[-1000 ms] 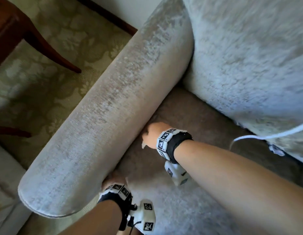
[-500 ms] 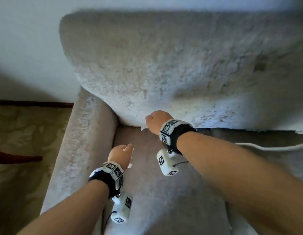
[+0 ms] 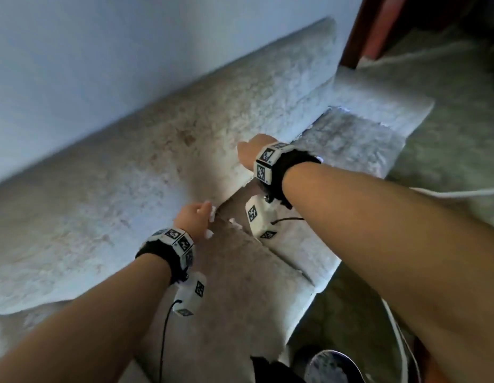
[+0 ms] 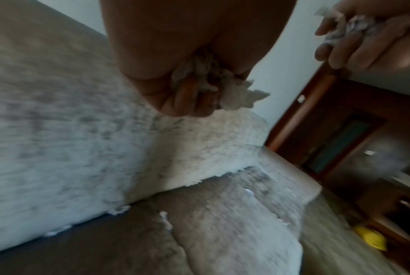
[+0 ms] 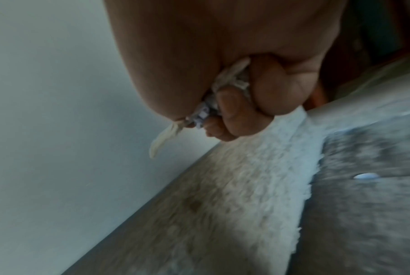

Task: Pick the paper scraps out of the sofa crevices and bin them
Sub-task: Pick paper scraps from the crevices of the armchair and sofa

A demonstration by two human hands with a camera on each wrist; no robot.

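My left hand (image 3: pixel 194 217) is clenched round a wad of crumpled paper scraps (image 4: pixel 222 87), held above the join of two seat cushions near the sofa's backrest (image 3: pixel 157 172). My right hand (image 3: pixel 250 152) hovers further along the backrest and grips its own bundle of scraps (image 5: pixel 222 96), with one pale strip (image 5: pixel 161 141) hanging out. Loose white scraps lie in the gap between the cushions (image 4: pixel 165 219) and in the crevice under the backrest (image 4: pixel 119 209). One more scrap (image 5: pixel 366 175) lies on the far seat cushion.
A white cable (image 3: pixel 447 193) runs across the right seat cushion. A dark round object (image 3: pixel 331 366) sits on the floor by the sofa's front edge. A yellow object (image 4: pixel 371 240) lies on the carpet beyond the sofa. Dark wooden furniture (image 4: pixel 340 139) stands behind the far armrest.
The head view has swung right, from the left armrest along the backrest. Both hands have come up out of the armrest crevice and moved right, still holding scraps.
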